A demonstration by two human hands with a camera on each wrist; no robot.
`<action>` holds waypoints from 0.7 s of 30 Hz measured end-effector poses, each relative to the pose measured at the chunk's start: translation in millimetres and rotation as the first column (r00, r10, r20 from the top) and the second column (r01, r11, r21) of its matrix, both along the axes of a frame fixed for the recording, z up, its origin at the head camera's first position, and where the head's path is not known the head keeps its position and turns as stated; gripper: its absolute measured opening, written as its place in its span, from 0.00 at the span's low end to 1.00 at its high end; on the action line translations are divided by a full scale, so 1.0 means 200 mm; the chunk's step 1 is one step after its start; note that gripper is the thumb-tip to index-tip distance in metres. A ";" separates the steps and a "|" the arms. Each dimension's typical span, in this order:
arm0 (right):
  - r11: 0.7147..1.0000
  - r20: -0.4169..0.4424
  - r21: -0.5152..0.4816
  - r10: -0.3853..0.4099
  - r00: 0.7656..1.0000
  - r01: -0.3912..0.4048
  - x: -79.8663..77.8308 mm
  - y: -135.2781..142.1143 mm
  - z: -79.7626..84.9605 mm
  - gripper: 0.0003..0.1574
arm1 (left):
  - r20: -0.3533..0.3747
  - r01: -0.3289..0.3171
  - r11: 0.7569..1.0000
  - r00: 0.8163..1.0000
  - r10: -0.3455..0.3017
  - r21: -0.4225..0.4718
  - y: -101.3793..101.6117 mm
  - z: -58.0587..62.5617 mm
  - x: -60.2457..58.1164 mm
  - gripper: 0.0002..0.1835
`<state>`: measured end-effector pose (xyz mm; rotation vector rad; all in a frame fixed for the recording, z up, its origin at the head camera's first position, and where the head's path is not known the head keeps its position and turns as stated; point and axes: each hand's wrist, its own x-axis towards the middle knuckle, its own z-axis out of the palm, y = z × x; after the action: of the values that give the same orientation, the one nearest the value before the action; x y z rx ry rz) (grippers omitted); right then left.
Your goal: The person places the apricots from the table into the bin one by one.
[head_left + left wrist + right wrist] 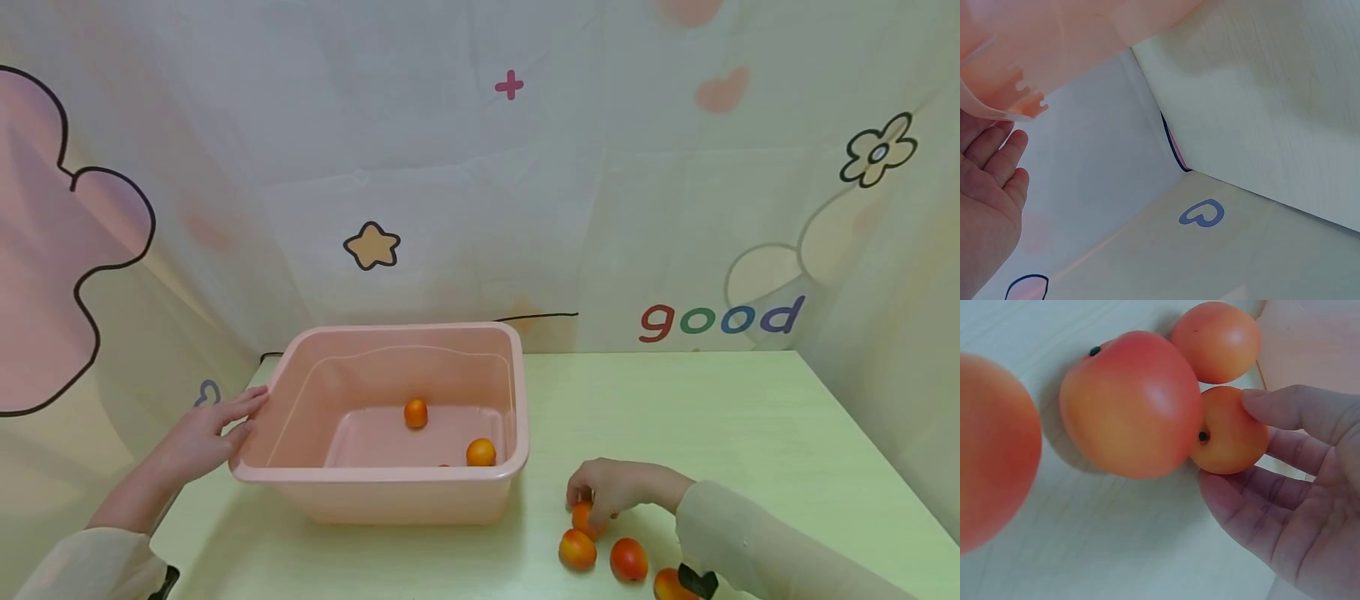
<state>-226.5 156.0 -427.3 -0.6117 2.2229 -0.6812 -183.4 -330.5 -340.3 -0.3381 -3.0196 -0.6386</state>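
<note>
My right hand (622, 485) holds a small orange-red fruit (587, 518) on the table, right of a pink plastic basin (390, 502). In the right wrist view, thumb and fingers surround this fruit (1232, 440), whose dark green stem dot faces the camera. Other fruits lie close by: a yellow-orange fruit (577, 550), a redder fruit (628, 560) and one fruit (671, 585) partly hidden by the sleeve. My left hand (204, 440) touches the basin's left rim with extended fingers; in the left wrist view, the fingers (1004, 159) lie just under the rim.
Inside the basin are an orange fruit (416, 413), a yellower fruit (481, 452) and a sliver of another behind the front rim. The pale green table (720, 417) ends at a printed cloth backdrop (450, 192), which also hangs along both sides.
</note>
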 end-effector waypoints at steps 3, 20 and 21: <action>1.000 -0.021 0.001 0.016 1.000 -0.016 -0.01 0.01 0.02 0.13 | -0.004 0.004 1.000 1.000 -0.004 -0.009 0.00 0.00 0.00 0.25; 0.997 -0.171 0.079 0.011 0.985 0.002 -0.09 0.01 0.23 0.12 | -0.006 0.008 1.000 1.000 -0.008 -0.013 -0.01 -0.01 -0.01 0.25; 0.997 -0.184 0.074 0.023 0.983 -0.010 -0.09 0.01 0.24 0.12 | -0.005 0.007 1.000 1.000 -0.007 -0.014 -0.01 -0.01 -0.01 0.25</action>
<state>-245.4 158.7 -378.4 -0.6799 2.3999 -0.5514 -184.4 -332.2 -342.7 -0.3509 -3.0208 -0.6158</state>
